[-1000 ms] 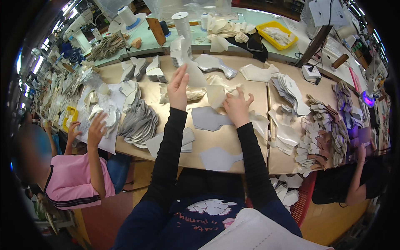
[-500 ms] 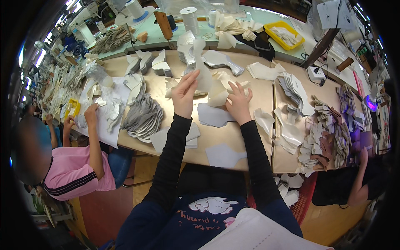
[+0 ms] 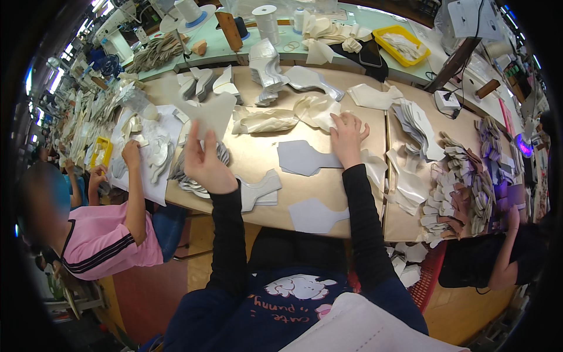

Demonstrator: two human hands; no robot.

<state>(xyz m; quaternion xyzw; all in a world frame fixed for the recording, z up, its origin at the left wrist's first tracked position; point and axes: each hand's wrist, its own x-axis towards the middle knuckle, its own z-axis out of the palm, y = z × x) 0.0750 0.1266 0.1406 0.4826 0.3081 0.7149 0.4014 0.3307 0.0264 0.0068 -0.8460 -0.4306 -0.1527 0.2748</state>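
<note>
Above the tan tabletop (image 3: pixel 316 193), my left hand (image 3: pixel 204 166) pinches a pale cut piece (image 3: pixel 212 113), raised over the fanned stack of grey pieces (image 3: pixel 196 170). My right hand (image 3: pixel 347 136) lies flat, fingers spread, on crumpled cream material (image 3: pixel 316 111), beside a grey flat piece (image 3: pixel 305 158).

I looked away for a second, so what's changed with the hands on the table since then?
The left hand has swung out to the left and now holds up a grey cut piece. The right hand moved up onto the crumpled cream pieces. The flat grey piece on the table stayed put.
</note>
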